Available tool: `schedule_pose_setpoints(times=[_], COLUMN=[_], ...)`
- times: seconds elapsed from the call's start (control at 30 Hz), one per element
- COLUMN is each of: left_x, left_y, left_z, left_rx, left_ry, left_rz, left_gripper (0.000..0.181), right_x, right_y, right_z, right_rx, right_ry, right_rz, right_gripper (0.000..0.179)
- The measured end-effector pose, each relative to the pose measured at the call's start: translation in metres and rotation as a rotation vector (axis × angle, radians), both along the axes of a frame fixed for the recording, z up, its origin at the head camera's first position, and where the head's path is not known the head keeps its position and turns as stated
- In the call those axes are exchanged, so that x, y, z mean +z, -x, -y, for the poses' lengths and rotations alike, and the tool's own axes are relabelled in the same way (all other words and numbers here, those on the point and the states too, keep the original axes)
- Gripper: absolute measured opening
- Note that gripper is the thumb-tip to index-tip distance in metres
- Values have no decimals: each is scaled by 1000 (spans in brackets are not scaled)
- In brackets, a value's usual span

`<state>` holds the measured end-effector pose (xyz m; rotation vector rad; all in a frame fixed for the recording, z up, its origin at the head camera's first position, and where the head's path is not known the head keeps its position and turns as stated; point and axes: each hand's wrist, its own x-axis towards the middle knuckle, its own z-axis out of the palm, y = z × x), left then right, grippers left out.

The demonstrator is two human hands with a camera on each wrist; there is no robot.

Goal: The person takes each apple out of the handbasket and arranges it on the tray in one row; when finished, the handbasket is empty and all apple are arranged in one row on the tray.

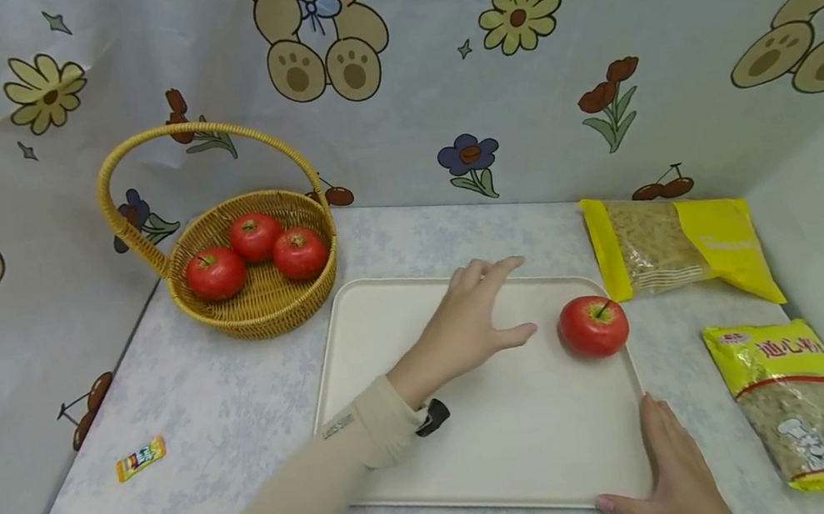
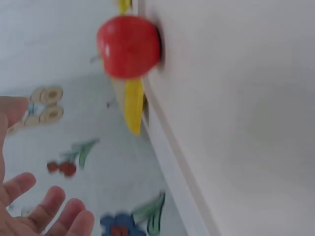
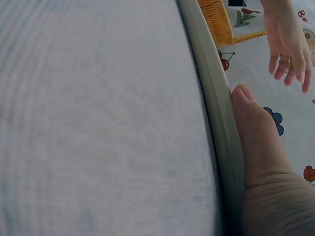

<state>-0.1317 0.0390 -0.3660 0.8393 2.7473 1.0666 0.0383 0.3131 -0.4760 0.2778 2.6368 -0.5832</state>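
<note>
My left hand [image 1: 465, 327] hovers over the white tray [image 1: 551, 435], thumb and fingers spread, with nothing between them. To its right, a red apple [image 1: 593, 327] sits by the tray's right rim, apart from the hand; the left wrist view also has this apple [image 2: 129, 47] beside the rim. At the tray's near right corner rests my right hand [image 1: 668, 465], thumb at the front edge and straight fingers along the right side. In the right wrist view its thumb [image 3: 258, 132] lies against the tray rim [image 3: 209, 103].
A wicker basket [image 1: 260, 319] with a tall handle holds three red apples [image 1: 256, 236] at the back left. Yellow pasta bags [image 1: 682, 241] lie to the right, one [image 1: 805, 408] nearer. A small candy packet [image 1: 141, 459] lies at left. Patterned cloth hangs behind.
</note>
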Motion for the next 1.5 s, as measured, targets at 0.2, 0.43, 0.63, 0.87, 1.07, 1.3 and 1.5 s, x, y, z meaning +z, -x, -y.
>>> schedule_pose_setpoints(times=[0.2,0.43,0.63,0.87,1.07,1.3,1.5], left_x=[6,5,-4,-16,-23,-32,-42], left_y=[3,20,49,80,96,110,119], left_z=[82,160,200,220,223,222,223], left_rx=[203,429,550,585,569,539,543], left_ry=[-62,-73,-40,95,186,229,219], left_rz=[7,-5,18,167,243,293,301], left_gripper=[78,77,73,80,85,91,97], right_x=[-1,-3,-3,-4,-4,-3,-3], right_y=[3,2,4,2,2,1,1], right_z=[-1,-1,-1,-2,-2,-1,-1], right_rx=[-7,8,-9,-7,-10,-16,-14], right_ry=[-3,-15,-12,-13,-8,-6,-5], right_rz=[47,30,62,50,43,49,36], right_gripper=[156,156,156,156,156,156,156])
